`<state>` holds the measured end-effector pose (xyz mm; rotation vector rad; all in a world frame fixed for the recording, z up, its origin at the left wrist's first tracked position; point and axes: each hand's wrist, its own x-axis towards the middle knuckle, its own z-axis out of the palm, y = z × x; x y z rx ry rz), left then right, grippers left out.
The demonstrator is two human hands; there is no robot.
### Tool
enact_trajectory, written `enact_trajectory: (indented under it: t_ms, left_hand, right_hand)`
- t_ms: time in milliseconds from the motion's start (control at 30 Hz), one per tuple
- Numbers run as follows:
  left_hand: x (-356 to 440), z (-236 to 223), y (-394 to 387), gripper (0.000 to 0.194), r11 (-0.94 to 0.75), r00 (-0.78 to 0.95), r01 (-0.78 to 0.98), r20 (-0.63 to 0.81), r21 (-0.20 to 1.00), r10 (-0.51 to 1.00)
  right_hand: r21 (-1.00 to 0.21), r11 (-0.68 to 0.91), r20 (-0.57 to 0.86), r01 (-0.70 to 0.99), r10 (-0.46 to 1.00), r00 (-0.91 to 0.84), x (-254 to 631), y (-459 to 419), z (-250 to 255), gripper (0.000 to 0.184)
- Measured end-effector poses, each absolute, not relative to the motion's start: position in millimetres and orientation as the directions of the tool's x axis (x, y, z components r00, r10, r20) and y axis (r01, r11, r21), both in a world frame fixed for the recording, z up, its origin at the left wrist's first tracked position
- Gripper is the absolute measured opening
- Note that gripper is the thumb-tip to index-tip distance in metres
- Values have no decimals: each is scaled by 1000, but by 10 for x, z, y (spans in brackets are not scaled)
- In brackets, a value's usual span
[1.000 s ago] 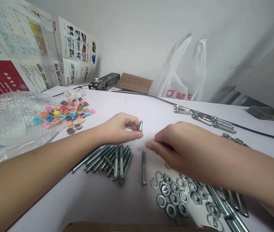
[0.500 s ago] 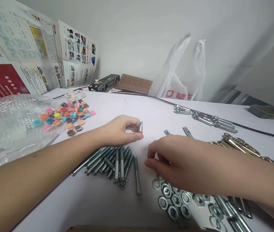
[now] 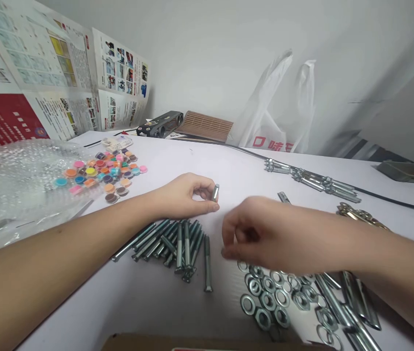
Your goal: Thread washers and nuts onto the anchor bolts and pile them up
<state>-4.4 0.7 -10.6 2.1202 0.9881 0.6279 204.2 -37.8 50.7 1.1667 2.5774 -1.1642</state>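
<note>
My left hand pinches a silver bolt between thumb and fingers; one end of it shows above the fingertips, the rest is hidden. Below that hand lies a pile of bolts, with a single bolt apart on its right. My right hand, slightly blurred, has its thumb and fingertips pressed together. A small grey edge shows at those fingertips, too little to name. Beneath and in front of this hand are silver washers and hex nuts, partly covered by the hand and forearm.
Metal sleeves lie under my right forearm, brass-coloured parts beyond it. Assembled silver anchors line a black cable at the back. Colourful paint pots and bubble wrap are left; a plastic bag stands behind.
My right hand has risen a little away from the washers and nuts, uncovering more of them. The bolt in my left hand tilts slightly more to the right. The view has shifted slightly.
</note>
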Motion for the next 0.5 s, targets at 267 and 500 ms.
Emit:
enact_trajectory:
  t_ms: [267, 500]
  left_hand:
    - [-48, -130, 20, 13, -464, 599, 446, 130, 766, 790]
    - [-47, -125, 26, 13, -464, 591, 484, 114, 742, 799]
  right_hand:
    - [-796, 184, -132, 577, 877, -462, 2018, -130, 424, 30]
    - [-892, -133, -346, 431, 816, -464, 2104, 30, 514, 16]
